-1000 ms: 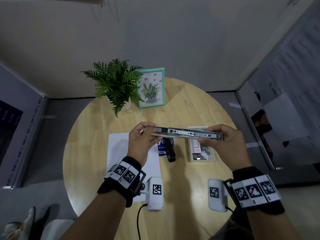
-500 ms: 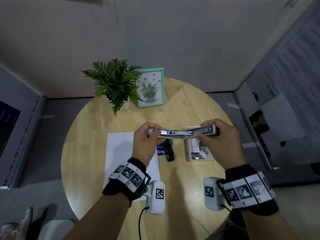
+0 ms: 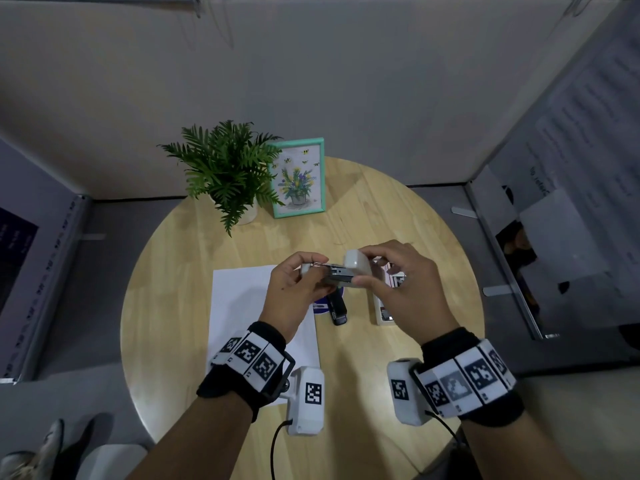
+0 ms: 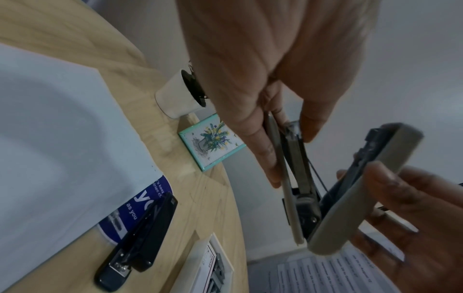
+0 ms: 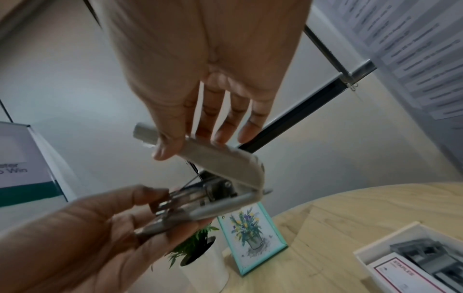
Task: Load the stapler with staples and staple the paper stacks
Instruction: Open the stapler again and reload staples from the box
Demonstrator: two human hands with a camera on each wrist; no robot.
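Above the table middle I hold a grey stapler (image 3: 337, 273) in both hands. My left hand (image 3: 308, 277) pinches the front end of its base and metal magazine (image 4: 298, 174). My right hand (image 3: 362, 268) grips the grey top cover (image 5: 220, 160), which stands at an angle over the magazine, still hinged apart from it. I cannot tell whether staples lie in the magazine. A white paper stack (image 3: 242, 306) lies on the table under my left hand.
A black stapler (image 3: 337, 308) lies on a blue round label (image 3: 320, 306) beside the paper. A white tray with a staples box (image 3: 384, 308) sits to its right. A potted plant (image 3: 225, 171) and a teal picture frame (image 3: 299, 178) stand at the back of the round wooden table (image 3: 398, 209).
The stapler was spread out flat between my hands. My right hand has swung the top cover up and leftward, folding it over the magazine. The left hand stayed in place.
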